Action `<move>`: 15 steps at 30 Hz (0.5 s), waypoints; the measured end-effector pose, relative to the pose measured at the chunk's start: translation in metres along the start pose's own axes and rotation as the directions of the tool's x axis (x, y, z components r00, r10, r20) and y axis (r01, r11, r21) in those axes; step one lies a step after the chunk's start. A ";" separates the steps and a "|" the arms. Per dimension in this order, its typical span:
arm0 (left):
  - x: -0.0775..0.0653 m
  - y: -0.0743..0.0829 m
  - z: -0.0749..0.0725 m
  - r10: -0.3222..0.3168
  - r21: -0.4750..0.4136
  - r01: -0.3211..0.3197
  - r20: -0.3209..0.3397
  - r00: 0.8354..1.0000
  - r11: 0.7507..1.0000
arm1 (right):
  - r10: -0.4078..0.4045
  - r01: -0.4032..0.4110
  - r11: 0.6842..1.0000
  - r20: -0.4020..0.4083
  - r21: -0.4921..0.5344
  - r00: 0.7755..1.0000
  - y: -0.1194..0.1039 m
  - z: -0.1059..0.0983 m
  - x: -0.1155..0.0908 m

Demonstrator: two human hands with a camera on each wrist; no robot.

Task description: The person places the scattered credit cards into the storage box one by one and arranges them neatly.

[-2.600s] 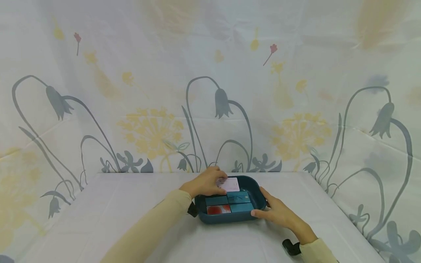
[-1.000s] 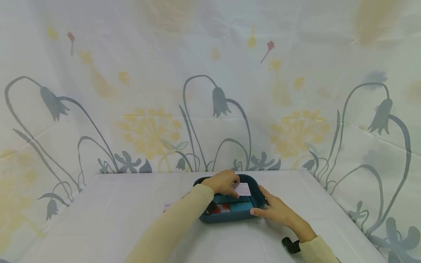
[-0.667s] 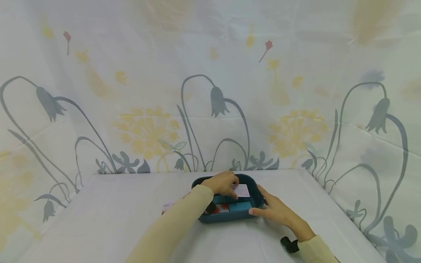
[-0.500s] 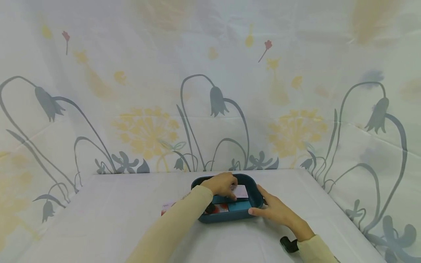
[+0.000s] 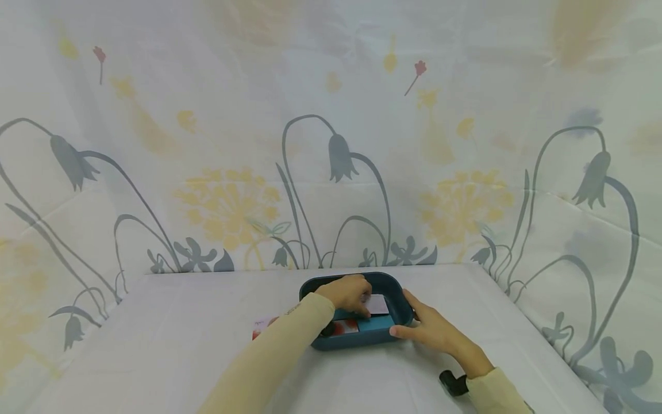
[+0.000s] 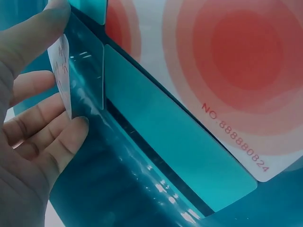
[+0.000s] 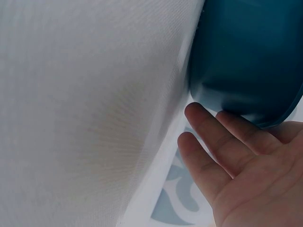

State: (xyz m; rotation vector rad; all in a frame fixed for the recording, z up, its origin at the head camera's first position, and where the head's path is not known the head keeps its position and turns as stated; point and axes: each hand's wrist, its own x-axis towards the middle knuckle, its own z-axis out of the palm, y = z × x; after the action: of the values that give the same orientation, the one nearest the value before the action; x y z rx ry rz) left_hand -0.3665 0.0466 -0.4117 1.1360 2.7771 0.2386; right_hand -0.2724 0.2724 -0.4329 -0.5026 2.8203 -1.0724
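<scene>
A dark teal tray [image 5: 357, 341] with rounded corners stands on the white-covered table. Inside it, my left hand [image 5: 347, 292] pinches a pale card [image 5: 378, 305] between thumb and fingers. The left wrist view shows that card [image 6: 60, 75] nearly edge-on, tilted, with reddish marks. Beside it in the tray lie a teal card with a dark stripe [image 6: 165, 137] and a white card with red circles [image 6: 246, 52]. My right hand [image 5: 438, 329] rests against the tray's right front corner, thumb at the front, fingers along the outer side. Its fingers look straight and spread in the right wrist view.
A pink and red card [image 5: 261, 326] lies left of the tray, partly behind my left sleeve [image 5: 274, 353]. A flower-printed cloth [image 5: 233, 144] stands behind the table. A black wrist device [image 5: 453, 383] sits at my right wrist.
My left hand has moved right within the tray, carrying the pale card, then slightly toward me. The card left of the tray has come into view. My right hand stays at the corner.
</scene>
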 end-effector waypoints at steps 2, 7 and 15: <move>0.000 0.000 0.002 -0.011 -0.002 0.011 0.004 1.000 1.000 | -0.006 0.006 1.000 -0.001 0.000 1.000 0.001 0.000 0.000; 0.000 0.001 0.003 -0.018 0.006 0.018 0.009 1.000 1.000 | -0.011 0.011 1.000 0.000 -0.006 1.000 0.003 0.000 0.001; 0.000 0.000 0.005 0.007 0.062 -0.007 0.000 1.000 0.998 | -0.007 0.007 1.000 -0.002 -0.014 1.000 0.004 0.000 0.001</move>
State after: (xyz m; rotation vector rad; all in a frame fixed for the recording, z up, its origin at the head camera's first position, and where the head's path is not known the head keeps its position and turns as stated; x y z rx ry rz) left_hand -0.3651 0.0470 -0.4166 1.1595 2.7994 0.1535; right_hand -0.2742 0.2746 -0.4355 -0.5136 2.8316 -1.0563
